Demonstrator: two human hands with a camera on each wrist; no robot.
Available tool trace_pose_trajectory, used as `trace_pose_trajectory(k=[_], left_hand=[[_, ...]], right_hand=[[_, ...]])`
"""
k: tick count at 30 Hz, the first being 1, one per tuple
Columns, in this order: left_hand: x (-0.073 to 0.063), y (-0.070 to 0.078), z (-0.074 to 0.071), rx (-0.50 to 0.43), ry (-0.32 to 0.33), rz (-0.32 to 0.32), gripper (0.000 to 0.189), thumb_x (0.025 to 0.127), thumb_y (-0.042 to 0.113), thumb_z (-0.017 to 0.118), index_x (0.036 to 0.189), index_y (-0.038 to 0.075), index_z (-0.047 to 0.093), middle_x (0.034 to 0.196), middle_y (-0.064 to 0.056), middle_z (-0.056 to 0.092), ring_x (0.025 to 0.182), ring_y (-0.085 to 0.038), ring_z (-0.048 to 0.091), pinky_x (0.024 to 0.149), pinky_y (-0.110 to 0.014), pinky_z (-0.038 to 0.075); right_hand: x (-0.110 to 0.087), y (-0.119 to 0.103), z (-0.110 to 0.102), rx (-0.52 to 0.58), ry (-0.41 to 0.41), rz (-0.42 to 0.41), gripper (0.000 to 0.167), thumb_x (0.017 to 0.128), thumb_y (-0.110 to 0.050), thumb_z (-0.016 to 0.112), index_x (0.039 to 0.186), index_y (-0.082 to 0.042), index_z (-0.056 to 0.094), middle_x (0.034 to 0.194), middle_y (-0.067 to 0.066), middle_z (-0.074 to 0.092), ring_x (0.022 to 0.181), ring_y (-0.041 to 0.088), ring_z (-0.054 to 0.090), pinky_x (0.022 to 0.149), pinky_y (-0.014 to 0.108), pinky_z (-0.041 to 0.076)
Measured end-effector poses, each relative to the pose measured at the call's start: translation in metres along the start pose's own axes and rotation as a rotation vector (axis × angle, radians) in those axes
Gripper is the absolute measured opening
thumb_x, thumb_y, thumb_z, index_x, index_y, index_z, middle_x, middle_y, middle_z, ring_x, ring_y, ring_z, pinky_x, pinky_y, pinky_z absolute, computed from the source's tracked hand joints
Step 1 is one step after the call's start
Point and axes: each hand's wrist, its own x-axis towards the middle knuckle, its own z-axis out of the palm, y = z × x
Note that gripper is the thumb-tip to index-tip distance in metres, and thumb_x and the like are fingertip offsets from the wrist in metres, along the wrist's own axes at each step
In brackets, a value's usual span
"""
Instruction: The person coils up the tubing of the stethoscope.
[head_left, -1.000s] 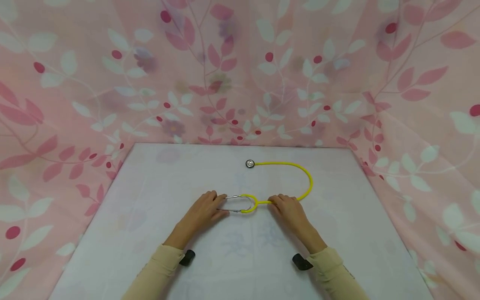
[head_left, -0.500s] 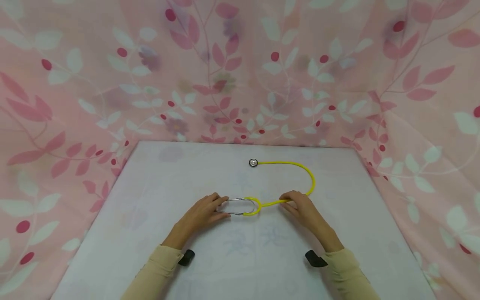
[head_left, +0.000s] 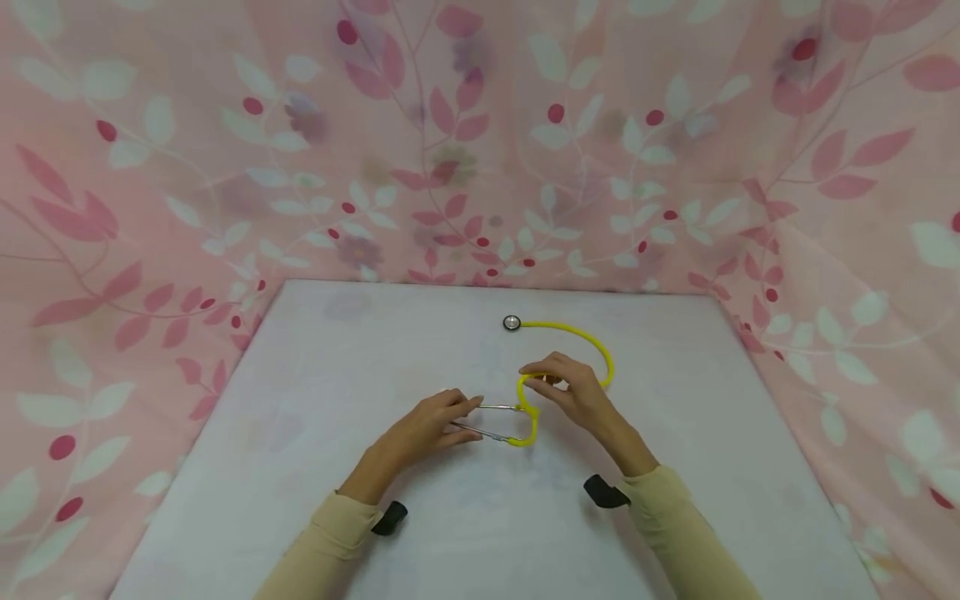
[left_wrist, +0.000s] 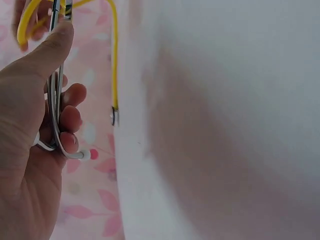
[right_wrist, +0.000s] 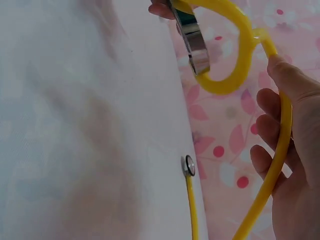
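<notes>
A stethoscope with yellow tubing (head_left: pixel 606 354) lies partly on the white table, its round chestpiece (head_left: pixel 512 322) resting near the back edge. My left hand (head_left: pixel 431 427) grips the metal ear tubes (left_wrist: pixel 53 95) between thumb and curled fingers; a white ear tip (left_wrist: pixel 85 155) pokes out below the fingers in the left wrist view. My right hand (head_left: pixel 573 392) pinches the tubing just past the yellow Y-joint (right_wrist: pixel 259 36). Between the hands the tubing bends upward from the fork. In the right wrist view the tube runs down across the right palm.
The white-covered table (head_left: pixel 300 350) is enclosed at the back and sides by a pink leaf-patterned cloth (head_left: pixel 480 150). Dark wrist cameras (head_left: pixel 390 518) stick out from both beige sleeves (head_left: pixel 678 525).
My right hand first slid right along the tubing, then came back left and upward, bending it near the fork. The left hand shifted slightly right with the ear tubes.
</notes>
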Motion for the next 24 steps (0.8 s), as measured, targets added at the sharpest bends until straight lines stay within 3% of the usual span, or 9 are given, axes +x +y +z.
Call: trace_pose_trajectory(k=[3,6,14,18,24], left_hand=[[0.004,0.011,-0.004,0.002,-0.005,-0.003,0.06,0.082,0.03,0.079,0.136,0.01,0.06,0.099,-0.005,0.064,0.081,-0.011,0.058,0.071,-0.019,0.051],[0.006,0.018,-0.007,0.031,-0.006,0.001,0.063,0.084,0.034,0.077,0.138,0.011,0.057,0.099,-0.003,0.062,0.081,-0.009,0.056,0.072,-0.017,0.05],[0.001,0.027,-0.017,0.038,-0.029,-0.031,0.061,0.089,0.032,0.073,0.142,0.009,0.052,0.1,-0.002,0.06,0.081,-0.006,0.053,0.071,-0.017,0.049],[-0.004,0.03,-0.02,0.014,-0.062,-0.062,0.058,0.094,0.027,0.068,0.145,0.009,0.048,0.101,-0.003,0.059,0.082,-0.007,0.051,0.071,-0.017,0.047],[-0.003,0.037,-0.024,-0.041,-0.085,-0.05,0.058,0.1,0.028,0.058,0.151,0.012,0.038,0.11,-0.002,0.057,0.089,-0.009,0.054,0.077,-0.018,0.047]], right_hand=[[0.012,-0.017,-0.002,0.038,-0.042,0.044,0.024,0.077,0.003,0.078,0.1,-0.003,0.073,0.087,0.012,0.071,0.071,0.02,0.059,0.064,0.016,0.047],[0.02,-0.028,-0.009,0.06,-0.076,0.113,0.021,0.079,0.0,0.078,0.098,0.002,0.07,0.092,0.015,0.072,0.077,0.021,0.065,0.07,0.016,0.053],[0.022,-0.022,-0.022,0.123,-0.036,0.272,0.02,0.083,-0.005,0.075,0.101,0.001,0.071,0.098,0.014,0.071,0.088,0.017,0.067,0.082,0.017,0.055],[0.021,-0.016,-0.025,0.193,-0.024,0.259,0.02,0.085,0.001,0.072,0.105,0.003,0.071,0.1,0.016,0.071,0.086,0.015,0.067,0.079,0.016,0.055],[0.024,-0.012,-0.017,0.28,-0.1,0.12,0.021,0.087,0.01,0.065,0.107,0.008,0.071,0.082,0.018,0.067,0.066,0.02,0.056,0.055,0.026,0.048]])
